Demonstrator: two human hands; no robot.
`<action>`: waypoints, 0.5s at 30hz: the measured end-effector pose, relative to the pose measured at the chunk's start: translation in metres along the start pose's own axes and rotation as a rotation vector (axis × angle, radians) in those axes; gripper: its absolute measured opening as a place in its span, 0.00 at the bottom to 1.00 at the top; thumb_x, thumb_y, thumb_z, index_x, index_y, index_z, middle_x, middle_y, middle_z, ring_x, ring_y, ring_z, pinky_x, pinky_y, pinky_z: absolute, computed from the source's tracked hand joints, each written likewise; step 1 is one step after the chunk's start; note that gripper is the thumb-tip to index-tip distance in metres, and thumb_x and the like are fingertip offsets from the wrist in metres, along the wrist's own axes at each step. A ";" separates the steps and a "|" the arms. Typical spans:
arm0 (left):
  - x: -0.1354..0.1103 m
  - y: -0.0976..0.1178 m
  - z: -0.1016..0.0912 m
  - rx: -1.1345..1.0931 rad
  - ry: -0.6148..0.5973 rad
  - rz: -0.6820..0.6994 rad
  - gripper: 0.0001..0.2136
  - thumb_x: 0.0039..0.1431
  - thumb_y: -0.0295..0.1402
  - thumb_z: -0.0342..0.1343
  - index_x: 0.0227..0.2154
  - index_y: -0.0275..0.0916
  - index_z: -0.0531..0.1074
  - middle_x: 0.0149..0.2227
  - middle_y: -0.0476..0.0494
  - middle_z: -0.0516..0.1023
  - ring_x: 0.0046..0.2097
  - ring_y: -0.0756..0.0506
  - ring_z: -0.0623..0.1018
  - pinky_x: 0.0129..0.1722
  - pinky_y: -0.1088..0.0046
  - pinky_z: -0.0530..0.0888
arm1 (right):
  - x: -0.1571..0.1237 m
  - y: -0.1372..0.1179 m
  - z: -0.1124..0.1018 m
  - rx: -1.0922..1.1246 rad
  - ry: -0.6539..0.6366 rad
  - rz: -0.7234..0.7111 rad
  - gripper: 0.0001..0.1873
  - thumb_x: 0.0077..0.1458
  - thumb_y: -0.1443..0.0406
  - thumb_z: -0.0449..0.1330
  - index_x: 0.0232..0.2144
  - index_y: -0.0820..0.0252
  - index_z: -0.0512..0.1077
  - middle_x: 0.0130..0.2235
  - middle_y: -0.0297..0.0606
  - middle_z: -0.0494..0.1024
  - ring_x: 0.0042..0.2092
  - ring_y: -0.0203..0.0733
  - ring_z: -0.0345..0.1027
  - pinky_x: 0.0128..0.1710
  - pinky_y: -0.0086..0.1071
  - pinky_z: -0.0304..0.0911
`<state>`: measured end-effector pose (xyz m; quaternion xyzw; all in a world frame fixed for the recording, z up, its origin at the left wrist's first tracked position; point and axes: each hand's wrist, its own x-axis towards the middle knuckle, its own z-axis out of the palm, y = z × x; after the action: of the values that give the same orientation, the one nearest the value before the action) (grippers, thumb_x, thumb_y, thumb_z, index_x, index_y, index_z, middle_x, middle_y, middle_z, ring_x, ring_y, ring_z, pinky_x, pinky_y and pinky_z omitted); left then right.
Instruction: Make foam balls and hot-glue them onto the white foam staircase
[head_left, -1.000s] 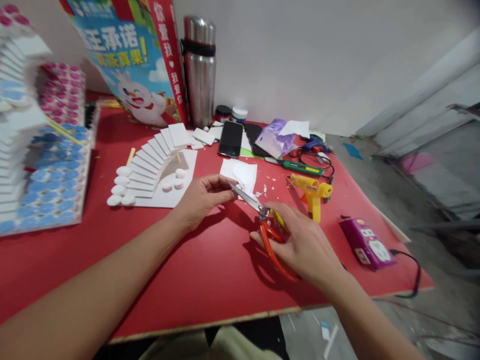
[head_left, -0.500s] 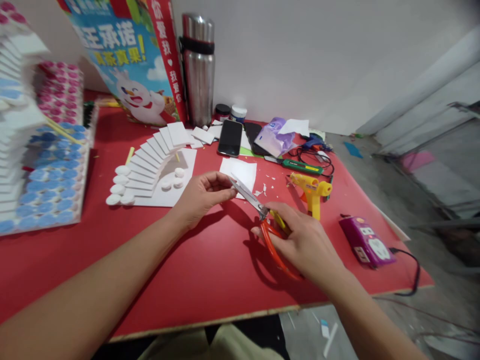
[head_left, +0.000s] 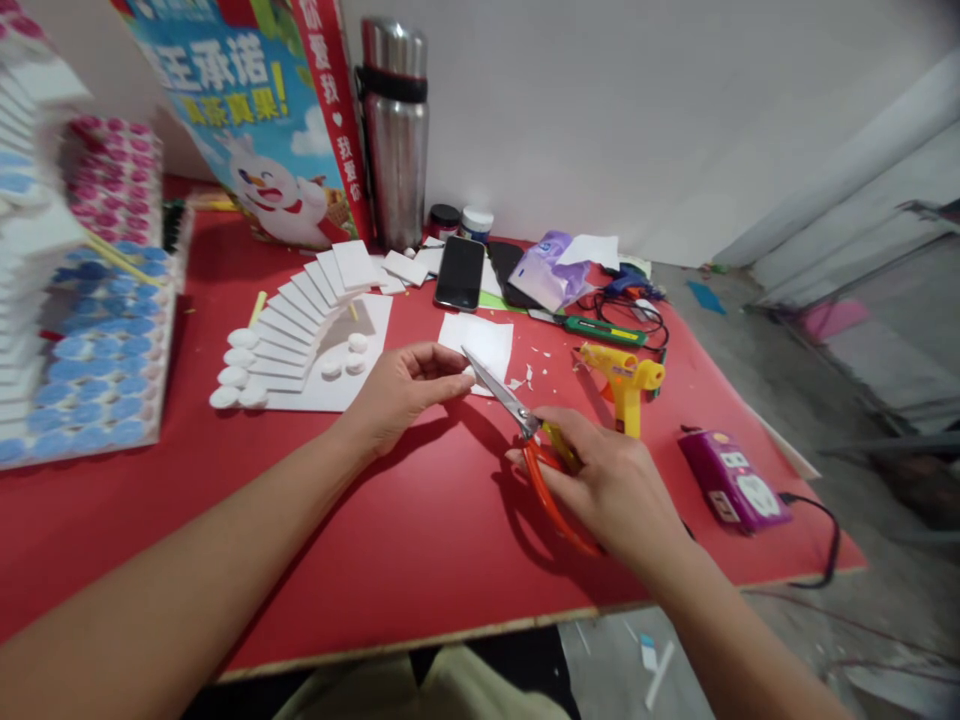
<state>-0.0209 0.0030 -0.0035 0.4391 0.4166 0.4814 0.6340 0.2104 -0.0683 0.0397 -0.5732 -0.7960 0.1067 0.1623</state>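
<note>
My left hand [head_left: 405, 390] is closed in a pinch, thumb against fingers, on a small white piece [head_left: 469, 371], mostly hidden by the fingertips. Orange-handled scissors [head_left: 499, 388] are in my right hand [head_left: 600, 470], its fingers wrapped round the handles. The blades lie almost together, and their tips reach up beside the white piece at my left fingertips. Behind the tips, a white paper sheet [head_left: 487, 340] lies on the red table with small white scraps next to it. White steps in a curved stair [head_left: 289, 330] stand on a white board, with white round discs [head_left: 240, 355] at their left.
A yellow glue gun [head_left: 624, 375] and a purple box with a cable [head_left: 733, 480] are on the right. Behind are a green-handled cutter [head_left: 604, 332], a phone [head_left: 460, 272], a purple packet [head_left: 551, 270] and a steel flask [head_left: 397, 140]. A blue-and-pink decorated model [head_left: 97, 370] stands left.
The scissor blades have drawn closer together, and more of the white piece shows at my left fingertips. Both hands stay in nearly the same place.
</note>
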 end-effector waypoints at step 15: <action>-0.001 0.004 0.001 -0.284 -0.100 -0.073 0.14 0.47 0.27 0.73 0.39 0.39 0.83 0.40 0.43 0.84 0.37 0.48 0.82 0.40 0.72 0.79 | 0.001 0.014 -0.003 0.258 0.047 0.177 0.23 0.62 0.47 0.61 0.49 0.56 0.69 0.26 0.28 0.67 0.27 0.37 0.61 0.27 0.30 0.58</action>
<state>-0.0209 0.0022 0.0009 0.3531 0.3279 0.4898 0.7266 0.2241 -0.0633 0.0379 -0.6179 -0.7180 0.2084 0.2433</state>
